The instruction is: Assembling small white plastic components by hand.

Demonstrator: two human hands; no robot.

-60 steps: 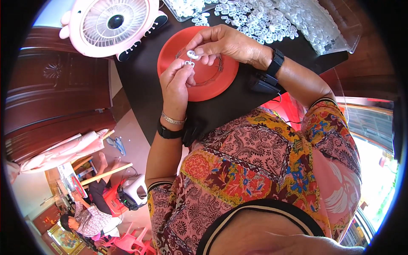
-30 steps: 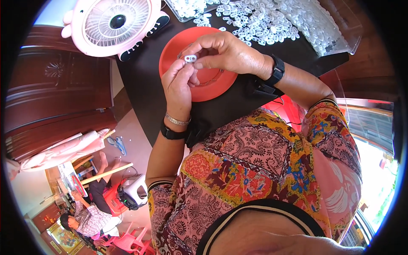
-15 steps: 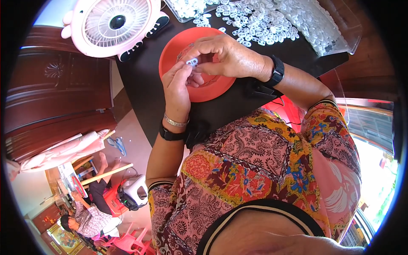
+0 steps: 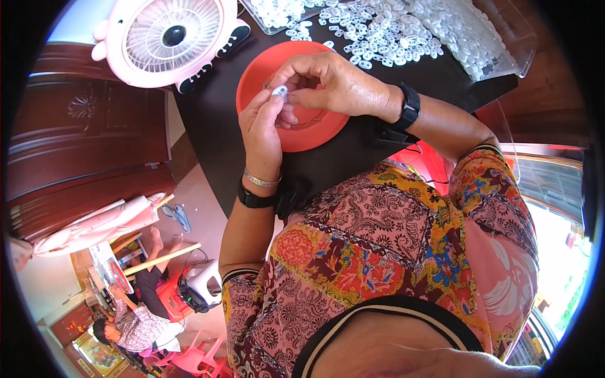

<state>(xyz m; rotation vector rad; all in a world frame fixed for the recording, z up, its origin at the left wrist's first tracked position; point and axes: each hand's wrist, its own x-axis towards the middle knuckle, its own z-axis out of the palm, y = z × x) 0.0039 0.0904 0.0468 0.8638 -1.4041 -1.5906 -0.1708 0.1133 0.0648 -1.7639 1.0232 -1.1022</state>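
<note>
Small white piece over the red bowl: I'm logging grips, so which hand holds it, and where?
Both: left hand and right hand pinch the small white piece by fingertips at its edges.

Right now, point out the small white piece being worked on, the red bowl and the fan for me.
small white piece (image 4: pixel 279 91), head view, on its pale top showing between the fingertips.
red bowl (image 4: pixel 302 135), head view, on its lower inner wall.
fan (image 4: pixel 171 36), head view, on the dark hub of the grille.

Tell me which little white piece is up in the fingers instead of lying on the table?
The small white piece pinched between the left hand and right hand, above the red bowl. The other white pieces lie spread on the black table.
</note>
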